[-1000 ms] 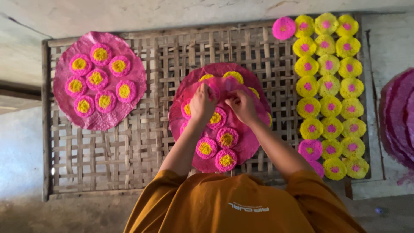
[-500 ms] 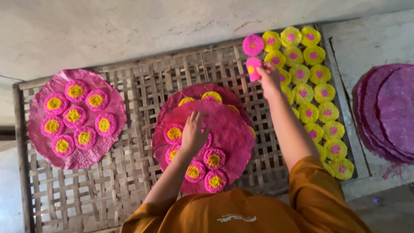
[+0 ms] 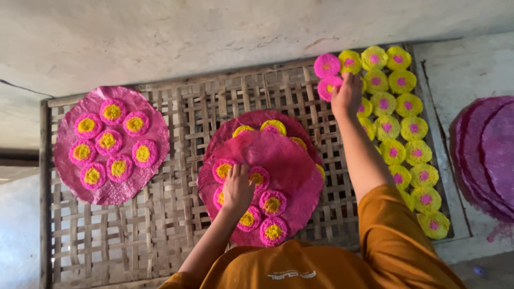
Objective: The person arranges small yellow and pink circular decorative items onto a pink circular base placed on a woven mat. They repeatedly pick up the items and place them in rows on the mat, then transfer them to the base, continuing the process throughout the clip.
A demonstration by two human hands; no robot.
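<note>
Nearest the camera, the left hand [image 3: 237,188] lies flat on a large round pink sheet [image 3: 273,176], its fingers [image 3: 242,172] spread slightly apart and pressing down, gripping nothing. Around those fingers sit small pink discs with yellow centres [image 3: 272,204]: one just to the left of the fingertips, one touching them on the right, and three more beside and below the wrist. The sheet is thin, rough-surfaced and deep pink. It lies on top of a second pink sheet [image 3: 256,120], whose far edge shows beyond the fingers with yellow-rimmed discs peeking out.

Both sheets rest on a woven bamboo rack [image 3: 187,107] that serves as the worktop. Well to the left of the left hand, a third pink sheet [image 3: 111,144] carries seven pink discs with yellow centres.

Farther away, the right hand [image 3: 347,95] reaches to the far corner of the rack, fingers closed on a pink disc with a yellow centre [image 3: 327,88]. Just beyond it lies another pink disc [image 3: 326,65]. To the right of those fingers, rows of yellow discs with pink centres [image 3: 399,126] run down the rack. Well off to the right sits a stack of purple sheets [image 3: 490,155].
</note>
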